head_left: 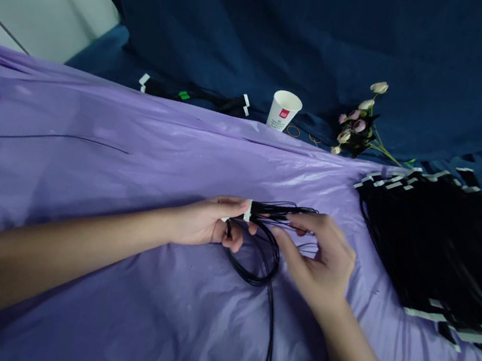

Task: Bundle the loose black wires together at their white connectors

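Your left hand (205,220) grips the white plug (248,210), but with your right hand (327,263) loosely parted, the black wires (269,210) could slip apart and tangle.

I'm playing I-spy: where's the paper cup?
The paper cup is top centre in the head view, just past the purple cloth, left of the flowers.

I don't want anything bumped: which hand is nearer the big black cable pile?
Right. The right hand is left of the pile, apart from it; the left hand is farther left, holding a white-ended cable bundle.
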{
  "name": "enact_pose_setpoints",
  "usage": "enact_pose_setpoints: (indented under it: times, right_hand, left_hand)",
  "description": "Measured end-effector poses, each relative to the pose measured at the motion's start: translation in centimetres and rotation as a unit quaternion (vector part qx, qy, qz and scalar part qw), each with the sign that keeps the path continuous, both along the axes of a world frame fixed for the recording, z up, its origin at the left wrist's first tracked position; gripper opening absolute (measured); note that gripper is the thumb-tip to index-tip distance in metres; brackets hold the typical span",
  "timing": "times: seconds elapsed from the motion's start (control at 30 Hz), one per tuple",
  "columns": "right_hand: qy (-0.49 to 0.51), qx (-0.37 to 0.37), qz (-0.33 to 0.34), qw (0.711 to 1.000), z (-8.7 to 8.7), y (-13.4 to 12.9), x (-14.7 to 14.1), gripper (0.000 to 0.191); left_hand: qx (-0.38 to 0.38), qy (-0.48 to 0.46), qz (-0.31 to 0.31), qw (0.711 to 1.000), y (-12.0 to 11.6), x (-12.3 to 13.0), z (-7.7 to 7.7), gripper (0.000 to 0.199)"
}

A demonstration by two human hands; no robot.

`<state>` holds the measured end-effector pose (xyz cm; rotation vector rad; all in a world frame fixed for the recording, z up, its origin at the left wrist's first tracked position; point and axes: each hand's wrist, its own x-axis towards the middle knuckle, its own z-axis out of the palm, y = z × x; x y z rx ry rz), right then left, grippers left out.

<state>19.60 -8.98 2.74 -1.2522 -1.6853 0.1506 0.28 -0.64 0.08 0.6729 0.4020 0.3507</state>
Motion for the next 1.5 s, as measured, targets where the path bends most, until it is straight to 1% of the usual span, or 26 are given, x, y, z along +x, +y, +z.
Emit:
enact_pose_setpoints:
  times: [0.07,0.17,0.23,0.33,0.4,0.5,0.57,0.6,0.67,0.77,0.87,1.07,1.2,1.27,1.37,1.43,1.5]
  right_hand:
    - [0.096,0.001,-0.044,0.994,0.1,0.0,0.4,0.016]
    - [0.259,-0.011,-0.091,0.961,-0.1,0.1,1.1,0.011]
    - [0.331,-0.054,-0.096,0.937,-0.5,0.4,1.5,0.015]
    - [0.393,-0.140,-0.070,0.906,-1.2,0.6,1.9,0.017]
    - [0.376,-0.192,-0.050,0.905,-1.7,0.6,1.8,0.014]
    - [0.275,-0.268,-0.009,0.923,-2.0,0.5,1.1,0.011]
    - [0.198,-0.294,0.036,0.934,-1.9,0.4,0.4,0.013]
    - [0.161,-0.293,0.060,0.940,-1.8,0.3,0.1,0.013]
    - [0.099,-0.269,0.098,0.953,-1.5,0.3,-0.4,0.012]
    - [0.066,-0.234,0.129,0.961,-1.3,0.3,-0.8,0.011]
    - [0.070,-0.229,0.125,0.963,-1.2,0.2,-0.9,0.012]
    - [0.086,-0.162,0.068,0.981,-0.9,-0.1,-1.4,0.007]
    - [0.088,-0.137,0.034,0.986,-0.8,-0.3,-1.8,0.008]
    - [0.078,-0.138,0.026,0.987,-0.8,-0.3,-1.9,0.009]
    - [0.061,-0.161,0.024,0.985,-0.7,-0.5,-1.8,0.010]
    - [0.045,-0.176,0.038,0.983,-0.4,-0.6,-1.4,0.009]
    - [0.026,-0.197,0.062,0.978,0.4,-0.8,-0.6,0.007]
  left_hand:
    - [-0.010,-0.003,0.011,1.000,0.1,-0.2,0.0,0.032]
    - [-0.024,-0.003,0.023,0.999,0.2,-0.4,0.1,0.036]
    - [-0.031,-0.008,0.029,0.999,0.2,-0.5,0.3,0.036]
    - [-0.038,-0.024,0.030,0.999,0.3,-0.7,0.4,0.036]
    - [-0.040,-0.036,0.026,0.998,0.3,-0.7,0.4,0.036]
    - [-0.044,-0.044,0.019,0.998,0.4,-0.7,0.2,0.036]
    - [-0.047,-0.047,0.011,0.998,0.4,-0.7,0.1,0.036]
    - [-0.046,-0.051,0.006,0.998,0.3,-0.8,0.1,0.035]
    - [-0.041,-0.061,-0.007,0.997,0.3,-0.8,0.0,0.035]
    - [-0.032,-0.067,-0.027,0.997,0.3,-0.9,-0.2,0.038]
    - [-0.026,-0.059,-0.046,0.997,0.3,-1.0,-0.4,0.042]
    - [-0.009,-0.068,-0.063,0.996,0.2,-1.1,-0.5,0.043]
    - [0.003,-0.077,-0.078,0.994,0.2,-1.0,-0.5,0.043]
    - [0.004,-0.084,-0.080,0.993,0.3,-1.0,-0.6,0.042]
    - [-0.002,-0.087,-0.072,0.994,0.3,-0.9,-0.6,0.042]
    - [-0.005,-0.079,-0.051,0.996,0.2,-0.8,-0.4,0.041]
    - [-0.010,-0.066,-0.023,0.998,0.2,-0.6,-0.2,0.038]
